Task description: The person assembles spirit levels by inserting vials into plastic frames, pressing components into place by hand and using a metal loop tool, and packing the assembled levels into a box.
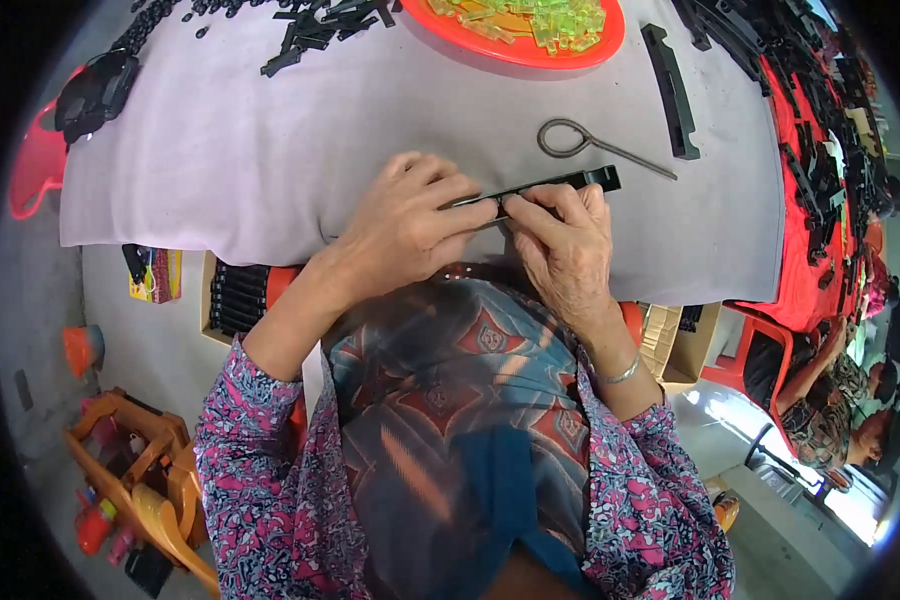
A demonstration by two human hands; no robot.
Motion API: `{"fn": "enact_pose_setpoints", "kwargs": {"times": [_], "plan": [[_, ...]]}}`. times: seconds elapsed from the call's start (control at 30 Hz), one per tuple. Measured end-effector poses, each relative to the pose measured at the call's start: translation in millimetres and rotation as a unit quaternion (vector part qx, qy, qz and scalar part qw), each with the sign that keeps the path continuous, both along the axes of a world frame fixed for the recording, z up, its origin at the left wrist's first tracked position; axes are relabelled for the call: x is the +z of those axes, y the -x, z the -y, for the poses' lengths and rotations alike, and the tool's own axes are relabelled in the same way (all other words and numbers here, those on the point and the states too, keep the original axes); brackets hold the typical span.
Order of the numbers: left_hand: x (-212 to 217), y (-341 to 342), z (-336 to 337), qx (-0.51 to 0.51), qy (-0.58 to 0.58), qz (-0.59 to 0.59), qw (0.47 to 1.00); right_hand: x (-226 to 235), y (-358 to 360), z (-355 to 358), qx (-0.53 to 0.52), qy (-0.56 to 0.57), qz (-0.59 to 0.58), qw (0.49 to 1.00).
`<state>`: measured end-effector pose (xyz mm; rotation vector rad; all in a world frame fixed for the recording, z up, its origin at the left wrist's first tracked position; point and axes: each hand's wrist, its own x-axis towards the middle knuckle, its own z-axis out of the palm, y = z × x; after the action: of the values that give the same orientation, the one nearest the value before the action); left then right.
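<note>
The one view sits on the person's head and looks steeply down, close over the forearms entering from the lower edge. It faces the grey table [220, 160] ahead, the lap below it. The fisheye bends the table edges and darkens the corners.

Over a grey cloth-covered table [220, 150], the left hand [405, 225] and right hand [565, 240] together pinch a long, thin black plastic strip [560, 183], with a looped grey metal wire tool [595, 143] near and a red tray of yellow-green translucent pieces [530, 30] beyond.
</note>
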<state>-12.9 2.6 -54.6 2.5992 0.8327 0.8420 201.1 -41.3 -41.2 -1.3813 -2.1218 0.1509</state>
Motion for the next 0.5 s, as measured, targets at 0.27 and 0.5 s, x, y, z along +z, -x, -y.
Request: {"fn": "enact_pose_setpoints", "kwargs": {"times": [0.27, 0.5], "plan": [[-10.4, 1.1, -4.5, -0.024, -0.024, 0.030, 0.999, -0.3, 0.9, -1.3, 0.000, -0.007, 0.004, 1.000], [-10.2, 2.8, -8.2, -0.042, -0.023, 0.039, 0.998, 2.5, -0.7, -3.8, 0.017, -0.013, 0.020, 1.000]]}}
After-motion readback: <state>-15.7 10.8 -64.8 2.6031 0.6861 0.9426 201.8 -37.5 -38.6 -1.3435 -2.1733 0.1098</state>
